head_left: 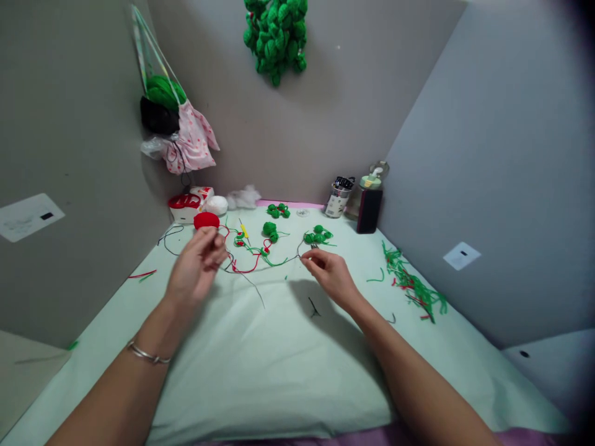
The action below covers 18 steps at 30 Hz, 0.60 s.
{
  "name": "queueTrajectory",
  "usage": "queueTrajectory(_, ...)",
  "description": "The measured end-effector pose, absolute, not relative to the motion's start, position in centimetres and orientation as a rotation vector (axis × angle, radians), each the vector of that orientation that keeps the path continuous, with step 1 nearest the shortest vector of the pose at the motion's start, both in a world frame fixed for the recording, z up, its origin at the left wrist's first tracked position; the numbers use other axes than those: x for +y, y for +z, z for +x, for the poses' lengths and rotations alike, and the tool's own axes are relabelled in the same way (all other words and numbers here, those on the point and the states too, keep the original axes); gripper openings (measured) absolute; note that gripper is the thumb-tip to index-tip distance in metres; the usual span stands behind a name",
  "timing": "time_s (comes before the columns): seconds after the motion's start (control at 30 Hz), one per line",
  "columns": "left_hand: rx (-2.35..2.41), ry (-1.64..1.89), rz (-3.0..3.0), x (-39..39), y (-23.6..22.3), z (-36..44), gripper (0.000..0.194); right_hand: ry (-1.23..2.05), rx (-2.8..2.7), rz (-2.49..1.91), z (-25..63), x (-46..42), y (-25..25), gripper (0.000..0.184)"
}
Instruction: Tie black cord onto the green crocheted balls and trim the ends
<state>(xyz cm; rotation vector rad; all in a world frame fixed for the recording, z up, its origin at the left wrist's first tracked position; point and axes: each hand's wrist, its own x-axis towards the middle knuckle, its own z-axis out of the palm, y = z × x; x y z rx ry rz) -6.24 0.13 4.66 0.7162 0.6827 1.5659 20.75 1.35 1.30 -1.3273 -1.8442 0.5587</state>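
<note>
My right hand (328,272) pinches a thin dark yarn (298,250) between thumb and fingertips, beside a cluster of green crocheted balls (318,235). The yarn runs left over the cloth towards my left hand (198,263). That hand is raised with its fingers curled closed, just in front of a red yarn ball (206,220); what it grips is hidden. Between the hands lie a red yarn strand (248,271), small green and red crochet pieces (240,239) and a crochet hook with a yellow handle (244,231). A green ball (269,229) rests behind them.
Green and red yarn scraps (413,285) lie at the right. A small dark scrap (314,308) is in front of my right hand. A phone (370,210), a pen cup (338,199) and white stuffing (244,197) stand along the back. A pink bag (193,139) hangs at the left.
</note>
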Motion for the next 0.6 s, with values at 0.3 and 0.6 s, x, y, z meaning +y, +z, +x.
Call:
queueTrajectory(0.3,0.726,0.614,1.453,-1.9,2.0,-1.8,0.035,0.801,-1.978,-1.017,19.2,-1.4,2.9,0.018)
queueTrajectory(0.6,0.689,0.263,1.625,-1.2,2.3,-2.9,0.031,1.296,-1.056,-0.757,23.3,1.6,4.7,0.028)
